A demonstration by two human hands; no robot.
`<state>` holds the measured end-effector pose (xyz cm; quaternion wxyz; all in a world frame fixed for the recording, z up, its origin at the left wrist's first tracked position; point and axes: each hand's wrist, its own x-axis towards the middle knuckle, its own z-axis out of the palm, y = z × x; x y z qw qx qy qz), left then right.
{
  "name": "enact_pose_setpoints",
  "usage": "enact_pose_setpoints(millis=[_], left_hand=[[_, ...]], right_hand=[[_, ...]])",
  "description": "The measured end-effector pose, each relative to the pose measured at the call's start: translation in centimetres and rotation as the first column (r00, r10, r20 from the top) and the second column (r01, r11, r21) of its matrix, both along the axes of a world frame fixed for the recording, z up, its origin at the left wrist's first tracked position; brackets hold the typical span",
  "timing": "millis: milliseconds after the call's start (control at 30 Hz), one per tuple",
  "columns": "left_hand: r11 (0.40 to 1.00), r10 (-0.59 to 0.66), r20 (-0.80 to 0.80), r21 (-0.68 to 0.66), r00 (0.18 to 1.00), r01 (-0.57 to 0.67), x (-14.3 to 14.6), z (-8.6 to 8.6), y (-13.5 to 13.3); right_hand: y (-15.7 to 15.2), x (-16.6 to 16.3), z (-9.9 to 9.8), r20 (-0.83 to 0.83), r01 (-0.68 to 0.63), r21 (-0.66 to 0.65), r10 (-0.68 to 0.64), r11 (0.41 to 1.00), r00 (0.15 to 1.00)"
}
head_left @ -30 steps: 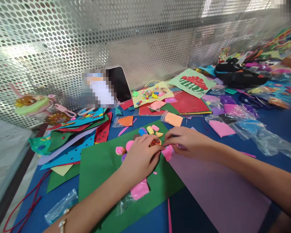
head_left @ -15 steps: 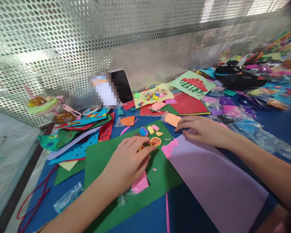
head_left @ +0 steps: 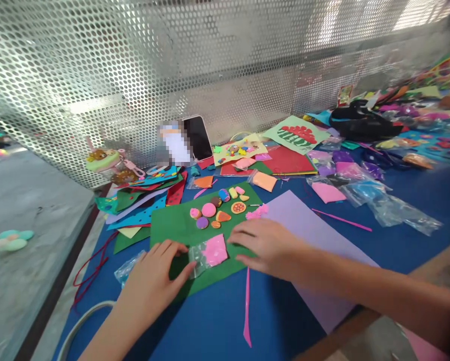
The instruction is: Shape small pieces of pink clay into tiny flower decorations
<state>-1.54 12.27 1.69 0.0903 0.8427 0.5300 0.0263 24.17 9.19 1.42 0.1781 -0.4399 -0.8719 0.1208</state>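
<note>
Pulling back from the small food-shaped pieces, both hands now flank the packet of pink clay (head_left: pixel 215 249) on the green sheet (head_left: pixel 168 225). Half a second ago we saw the left hand (head_left: pixel 153 276) lying over those pieces and the right hand (head_left: pixel 266 245) up by the far edge of the lilac sheet (head_left: pixel 303 225); since then both have come nearer to us. That uncovers the cluster towards the back of the green sheet: we can make out the pizza disc (head_left: pixel 238 207), the pink round (head_left: pixel 209 209), the purple round (head_left: pixel 202 222) and the orange wedge (head_left: pixel 223 216), all left unheld. The loose pink lump (head_left: pixel 257 212) rests by the lilac sheet's corner, beyond the right hand. We read the shift as attention passing from the finished-looking pieces to the packet. The left thumb and fingers stand apart at its clear end, while the right fingers curve loosely near its pink end, gripping nothing that we can see. Whether the left thumb actually touches the plastic we cannot tell, since the clear film is hard to follow there. Nearer us, the pink tool (head_left: pixel 247 311) lies untouched on the blue table (head_left: pixel 210 326).
</note>
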Motion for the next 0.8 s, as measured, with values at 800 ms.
enact_pose_setpoints(millis=[800], left_hand=[[0.92,0.086,0.669,-0.337,0.738,0.198,2.9,1.7,-0.4]], right_hand=[[0.0,-2.4,-2.7,-0.425,0.069,-0.167,-0.135,0.984,0.895]])
